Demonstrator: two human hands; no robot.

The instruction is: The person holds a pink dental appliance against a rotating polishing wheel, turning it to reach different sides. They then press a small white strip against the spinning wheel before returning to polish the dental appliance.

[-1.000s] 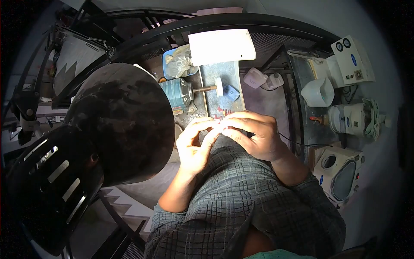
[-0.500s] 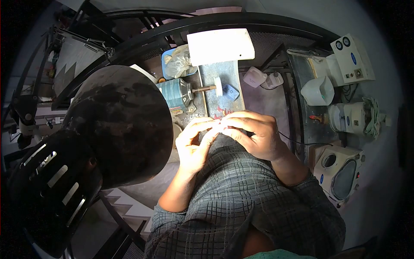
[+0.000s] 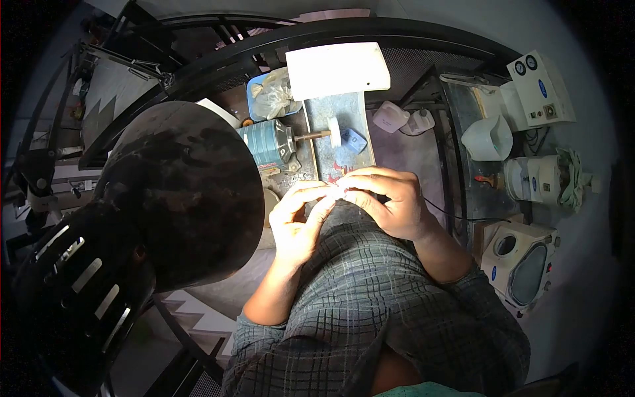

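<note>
My left hand and my right hand meet fingertip to fingertip under the bright lamp light. Pinched between them is a small pale piece with a hint of red; glare and the fingers hide most of its shape. Just beyond the fingertips, several small red pieces lie on the near end of the metal tray. A blue motor points its shaft over that tray, with a white wheel on the end. Beside the wheel sits a small blue block.
A large black lamp shade fills the left side, close to my left arm. At the back are a white panel and a blue basin with a plastic bag. White jugs, a pitcher and a boxy machine stand to the right.
My right hand's fingers have shifted very slightly at the small piece. Both hands otherwise keep the same pinch and place.
</note>
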